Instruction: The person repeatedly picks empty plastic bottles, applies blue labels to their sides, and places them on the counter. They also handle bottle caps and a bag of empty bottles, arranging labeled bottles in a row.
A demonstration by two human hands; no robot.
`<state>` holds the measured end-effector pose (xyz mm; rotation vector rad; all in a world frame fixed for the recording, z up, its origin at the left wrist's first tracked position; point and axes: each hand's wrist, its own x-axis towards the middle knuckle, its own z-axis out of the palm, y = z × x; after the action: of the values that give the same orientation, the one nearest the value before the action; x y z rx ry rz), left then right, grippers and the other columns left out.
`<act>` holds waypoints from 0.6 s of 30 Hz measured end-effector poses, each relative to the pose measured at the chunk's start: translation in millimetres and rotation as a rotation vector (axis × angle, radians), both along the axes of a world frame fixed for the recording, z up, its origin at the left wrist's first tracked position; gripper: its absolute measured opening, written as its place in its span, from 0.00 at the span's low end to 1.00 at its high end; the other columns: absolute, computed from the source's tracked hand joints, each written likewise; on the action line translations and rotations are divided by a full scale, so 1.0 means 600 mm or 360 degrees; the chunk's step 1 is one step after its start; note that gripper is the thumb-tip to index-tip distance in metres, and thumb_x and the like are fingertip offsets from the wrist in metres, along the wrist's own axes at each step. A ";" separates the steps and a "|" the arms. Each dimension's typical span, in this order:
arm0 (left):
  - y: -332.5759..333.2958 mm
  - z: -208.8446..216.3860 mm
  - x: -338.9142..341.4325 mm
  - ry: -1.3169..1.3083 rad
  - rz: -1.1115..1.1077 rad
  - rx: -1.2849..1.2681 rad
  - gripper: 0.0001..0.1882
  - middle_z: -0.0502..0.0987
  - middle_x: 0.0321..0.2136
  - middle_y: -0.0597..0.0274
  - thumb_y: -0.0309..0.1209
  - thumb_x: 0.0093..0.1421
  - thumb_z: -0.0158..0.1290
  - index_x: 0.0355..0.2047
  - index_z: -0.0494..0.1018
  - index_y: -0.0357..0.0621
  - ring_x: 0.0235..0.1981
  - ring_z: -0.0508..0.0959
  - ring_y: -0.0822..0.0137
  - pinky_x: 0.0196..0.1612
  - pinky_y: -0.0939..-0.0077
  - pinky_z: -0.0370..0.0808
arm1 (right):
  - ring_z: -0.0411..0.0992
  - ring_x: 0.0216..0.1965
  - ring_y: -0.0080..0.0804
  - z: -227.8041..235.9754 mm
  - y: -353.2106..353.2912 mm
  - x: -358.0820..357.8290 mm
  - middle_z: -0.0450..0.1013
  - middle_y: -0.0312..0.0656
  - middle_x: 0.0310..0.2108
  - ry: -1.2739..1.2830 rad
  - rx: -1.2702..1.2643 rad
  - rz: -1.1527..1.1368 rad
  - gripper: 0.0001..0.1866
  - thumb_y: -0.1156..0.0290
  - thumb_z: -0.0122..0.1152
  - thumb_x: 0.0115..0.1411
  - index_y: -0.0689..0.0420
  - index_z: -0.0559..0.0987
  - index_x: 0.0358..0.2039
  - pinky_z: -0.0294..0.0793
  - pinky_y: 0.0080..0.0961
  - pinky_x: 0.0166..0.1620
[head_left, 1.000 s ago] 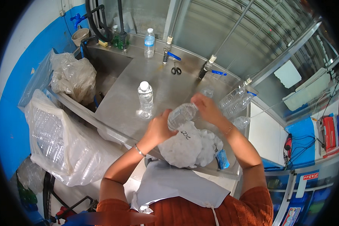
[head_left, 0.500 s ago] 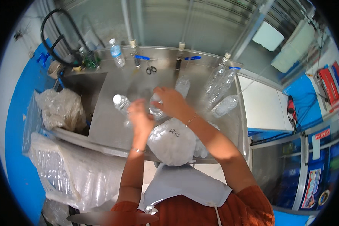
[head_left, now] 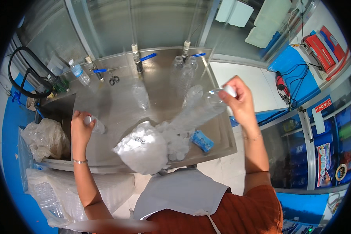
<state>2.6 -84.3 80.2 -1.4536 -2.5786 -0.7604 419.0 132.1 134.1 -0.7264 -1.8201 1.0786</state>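
Over the left part of the steel counter, my left hand (head_left: pixel 81 126) is closed at the capped end of a small clear plastic bottle (head_left: pixel 99 125). My right hand (head_left: pixel 241 101) is raised at the counter's right end, fingers closed round the neck of a large clear plastic bottle (head_left: pixel 206 107). A white cap (head_left: pixel 230 91) shows at that bottle's top, and its body slants down to the left, slightly blurred. Between my arms, at the front edge, sits a full bag of white caps (head_left: pixel 144 150) with handwriting on it. Beside it lies a clear bag of white caps (head_left: pixel 174 144).
Several clear bottles (head_left: pixel 140 95) stand farther back, near taps with blue levers (head_left: pixel 148 57). Scissors (head_left: pixel 114 80) and a blue-labelled bottle (head_left: pixel 79 72) are at the back left. A blue packet (head_left: pixel 202 141) lies front right. A crumpled plastic bag (head_left: pixel 46 139) hangs by the sink basin (head_left: pixel 58 105).
My hands have moved apart from the counter's middle. My left hand now grips the small bottle's capped end; my right has lifted a large bottle at the right. The view has shifted right.
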 end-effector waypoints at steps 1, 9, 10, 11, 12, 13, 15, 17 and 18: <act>0.012 0.023 0.042 0.0174 -0.0049 0.0064 0.13 0.72 0.31 0.53 0.21 0.45 0.65 0.33 0.77 0.37 0.26 0.74 0.54 0.32 0.64 0.73 | 0.65 0.21 0.18 -0.001 0.029 0.039 0.69 0.32 0.20 -0.0140 0.0157 -0.0179 0.12 0.71 0.69 0.56 0.57 0.71 0.30 0.63 0.18 0.25; 0.183 0.151 0.397 -0.0417 -0.0922 0.0514 0.14 0.72 0.29 0.62 0.20 0.44 0.66 0.33 0.79 0.39 0.23 0.72 0.70 0.26 0.77 0.68 | 0.76 0.24 0.51 -0.153 0.287 0.262 0.73 0.50 0.18 -0.1131 0.0624 -0.0814 0.20 0.60 0.69 0.54 0.60 0.72 0.35 0.74 0.40 0.29; 0.239 0.131 0.443 -0.0495 -0.1036 0.0544 0.14 0.72 0.28 0.63 0.22 0.44 0.67 0.33 0.79 0.41 0.23 0.70 0.72 0.26 0.78 0.67 | 0.76 0.24 0.52 -0.168 0.309 0.279 0.74 0.50 0.19 -0.1090 0.0634 -0.0761 0.20 0.60 0.69 0.54 0.60 0.72 0.35 0.74 0.41 0.29; 0.293 0.108 0.486 -0.0497 -0.1090 0.0467 0.15 0.73 0.28 0.63 0.24 0.45 0.68 0.34 0.79 0.43 0.23 0.70 0.71 0.26 0.76 0.68 | 0.76 0.25 0.52 -0.181 0.327 0.289 0.74 0.51 0.20 -0.1097 0.0588 -0.0743 0.20 0.60 0.69 0.54 0.60 0.71 0.35 0.74 0.41 0.30; 0.352 0.081 0.530 -0.0568 -0.1161 0.0388 0.15 0.73 0.29 0.62 0.27 0.47 0.68 0.35 0.79 0.43 0.23 0.70 0.71 0.26 0.76 0.68 | 0.76 0.25 0.52 -0.191 0.341 0.297 0.75 0.52 0.20 -0.1101 0.0541 -0.0740 0.20 0.60 0.69 0.54 0.60 0.71 0.35 0.74 0.41 0.31; 0.410 0.052 0.573 -0.0480 -0.1258 0.0491 0.14 0.72 0.31 0.59 0.29 0.49 0.67 0.36 0.78 0.42 0.24 0.72 0.65 0.28 0.71 0.70 | 0.77 0.28 0.54 -0.198 0.350 0.303 0.76 0.53 0.24 -0.1125 0.0496 -0.0667 0.20 0.60 0.69 0.54 0.60 0.72 0.37 0.75 0.42 0.33; 0.512 -0.002 0.639 -0.0459 -0.1315 0.0544 0.14 0.72 0.33 0.54 0.31 0.50 0.66 0.36 0.78 0.41 0.29 0.75 0.56 0.34 0.65 0.73 | 0.77 0.29 0.54 -0.206 0.355 0.315 0.77 0.54 0.25 -0.1054 0.0413 -0.0549 0.20 0.60 0.70 0.54 0.60 0.72 0.38 0.75 0.42 0.34; 0.594 -0.045 0.689 -0.0493 -0.1239 0.0436 0.14 0.73 0.34 0.49 0.31 0.50 0.65 0.36 0.78 0.41 0.35 0.77 0.49 0.39 0.59 0.74 | 0.77 0.31 0.54 -0.212 0.354 0.323 0.77 0.55 0.27 -0.1062 0.0409 -0.0503 0.20 0.62 0.70 0.54 0.60 0.73 0.40 0.75 0.42 0.35; 0.628 -0.061 0.702 -0.0379 -0.1253 0.0549 0.14 0.73 0.35 0.49 0.31 0.50 0.64 0.36 0.78 0.40 0.36 0.77 0.48 0.41 0.59 0.74 | 0.77 0.31 0.54 -0.213 0.354 0.327 0.77 0.54 0.28 -0.1084 0.0398 -0.0540 0.20 0.62 0.70 0.54 0.60 0.73 0.40 0.74 0.42 0.35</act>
<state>424.0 292.6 43.5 -2.3544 -1.7912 -1.4378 615.3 344.3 6.1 -1.2965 -2.2224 0.3811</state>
